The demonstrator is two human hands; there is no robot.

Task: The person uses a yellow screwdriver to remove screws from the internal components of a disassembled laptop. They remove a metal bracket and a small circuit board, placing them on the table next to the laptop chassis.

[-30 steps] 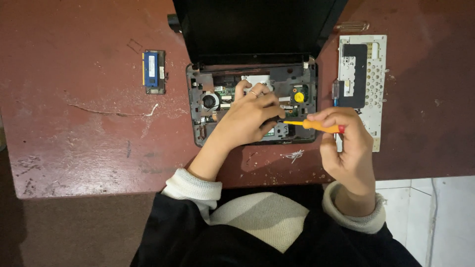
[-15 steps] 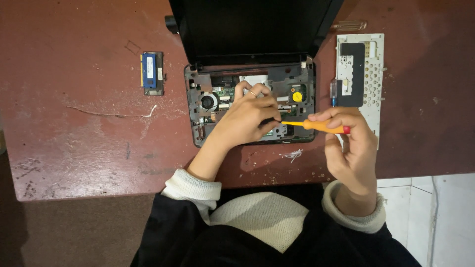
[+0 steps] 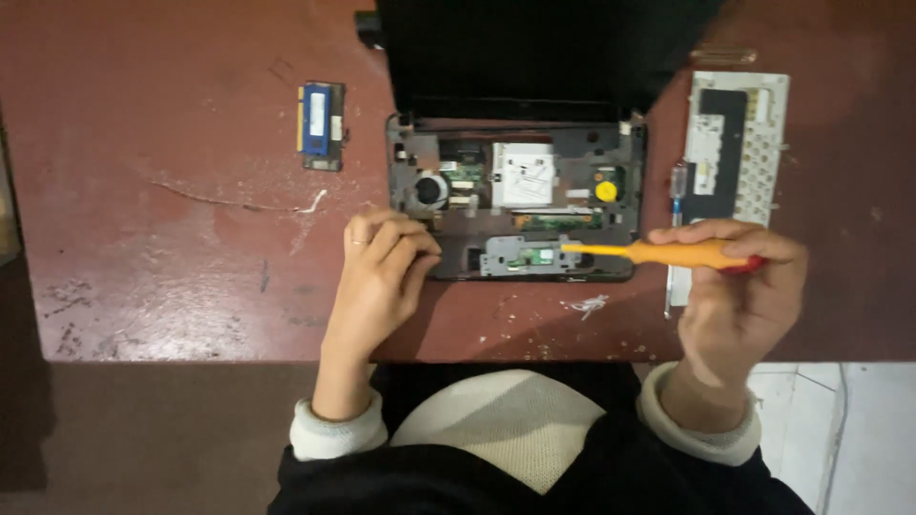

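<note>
Opened laptop (image 3: 515,205) on counter (image 3: 172,238): right hand (image 3: 730,286) fingers gripping orange screwdriver (image 3: 658,253), tip at board; left hand (image 3: 382,272) fingers curled empty at laptop's corner; screw-work under way.

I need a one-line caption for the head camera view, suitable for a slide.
Right hand holds an orange screwdriver over an opened laptop; left hand rests at its front-left corner.
</note>
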